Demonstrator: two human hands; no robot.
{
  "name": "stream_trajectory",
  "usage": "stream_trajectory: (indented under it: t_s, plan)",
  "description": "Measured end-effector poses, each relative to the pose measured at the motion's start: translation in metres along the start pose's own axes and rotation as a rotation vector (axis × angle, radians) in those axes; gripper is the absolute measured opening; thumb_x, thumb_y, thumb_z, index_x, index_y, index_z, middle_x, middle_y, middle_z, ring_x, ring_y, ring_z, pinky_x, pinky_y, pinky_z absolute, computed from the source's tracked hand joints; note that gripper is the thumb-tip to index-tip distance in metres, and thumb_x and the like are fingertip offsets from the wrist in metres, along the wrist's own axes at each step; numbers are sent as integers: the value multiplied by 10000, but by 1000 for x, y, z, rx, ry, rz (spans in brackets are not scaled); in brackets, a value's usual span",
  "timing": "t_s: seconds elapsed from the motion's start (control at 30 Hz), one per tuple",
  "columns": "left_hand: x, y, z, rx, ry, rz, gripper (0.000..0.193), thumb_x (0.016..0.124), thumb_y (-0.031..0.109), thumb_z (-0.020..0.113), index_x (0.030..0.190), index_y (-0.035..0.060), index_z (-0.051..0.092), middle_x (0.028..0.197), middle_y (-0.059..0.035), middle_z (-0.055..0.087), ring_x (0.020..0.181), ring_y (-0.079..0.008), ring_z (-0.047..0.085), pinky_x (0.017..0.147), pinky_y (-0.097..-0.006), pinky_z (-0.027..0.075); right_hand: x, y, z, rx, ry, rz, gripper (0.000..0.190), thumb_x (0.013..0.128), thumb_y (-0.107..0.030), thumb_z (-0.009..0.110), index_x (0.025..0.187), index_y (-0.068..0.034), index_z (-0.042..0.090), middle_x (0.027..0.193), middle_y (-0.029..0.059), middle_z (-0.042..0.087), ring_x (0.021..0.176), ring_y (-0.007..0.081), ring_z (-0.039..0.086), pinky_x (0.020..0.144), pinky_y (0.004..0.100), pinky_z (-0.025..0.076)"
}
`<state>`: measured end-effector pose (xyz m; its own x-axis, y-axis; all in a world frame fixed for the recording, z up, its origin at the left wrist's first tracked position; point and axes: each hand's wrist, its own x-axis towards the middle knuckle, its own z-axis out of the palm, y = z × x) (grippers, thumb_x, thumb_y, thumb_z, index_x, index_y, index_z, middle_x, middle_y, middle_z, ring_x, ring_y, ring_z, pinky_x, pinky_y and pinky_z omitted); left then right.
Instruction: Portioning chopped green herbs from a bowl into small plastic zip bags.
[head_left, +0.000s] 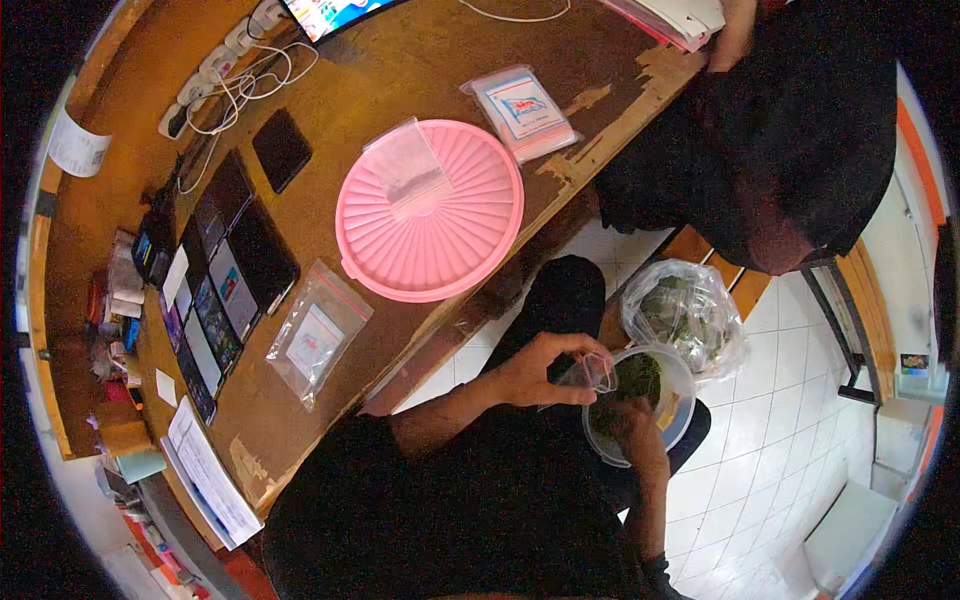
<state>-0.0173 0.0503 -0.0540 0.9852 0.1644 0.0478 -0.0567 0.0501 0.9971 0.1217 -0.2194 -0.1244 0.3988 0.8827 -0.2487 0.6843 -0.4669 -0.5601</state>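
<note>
My left hand (541, 371) grips a small clear plastic bag (598, 373), its mouth spread open beside the rim of a translucent round tub (681, 420). Inside the tub lies dark green shredded plant material (640, 376), with something yellow near the wall. My right hand (639, 431) reaches down into the tub; its fingertips are blurred and partly hidden in the green material. The tub rests at my lap. Just beyond it, a larger clear plastic bag (682, 319) holds more green plant material.
On the wooden table (360, 97) are a pink ribbed lid (442, 255) with a small clear bag (411, 169) on top, a pack of plastic bags (525, 112), an opened pack (319, 337) and several phones (236, 289). A person in dark clothing (750, 150) sits close by.
</note>
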Motion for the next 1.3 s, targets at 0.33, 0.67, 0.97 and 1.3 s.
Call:
stream_trajectory:
  t_s: [0.33,0.67,0.97,1.3]
  plan:
    - [-2,-7,-3,16,60,-19,472,785,221,767,1186,47,590,1119,-76,646,1042,-173,597,889,-321,449,23,-17,-12,88,462,229,203,886,-31,522,1073,23,578,1017,239,575,912,440,571,807,492,447]
    - [-5,-11,-2,-25,68,-148,515,801,146,761,1254,43,538,1169,-65,607,1119,-169,548,942,-323,441,32,-46,2,197,663,184,134,959,-91,522,1021,14,579,863,154,629,825,325,637,770,395,497]
    - [0,-8,0,-70,39,-140,482,826,124,739,1252,37,532,1152,-62,605,1060,-147,564,913,-300,456,18,-5,10,796,894,305,187,1007,-154,486,970,20,544,895,94,602,675,173,643,598,273,527]
    - [-2,-14,1,-68,27,-148,476,837,144,737,1255,43,533,1127,-49,608,1040,-125,565,882,-283,461,12,-7,0,853,1004,316,208,1023,-194,453,998,1,522,886,86,576,707,162,614,628,283,534]
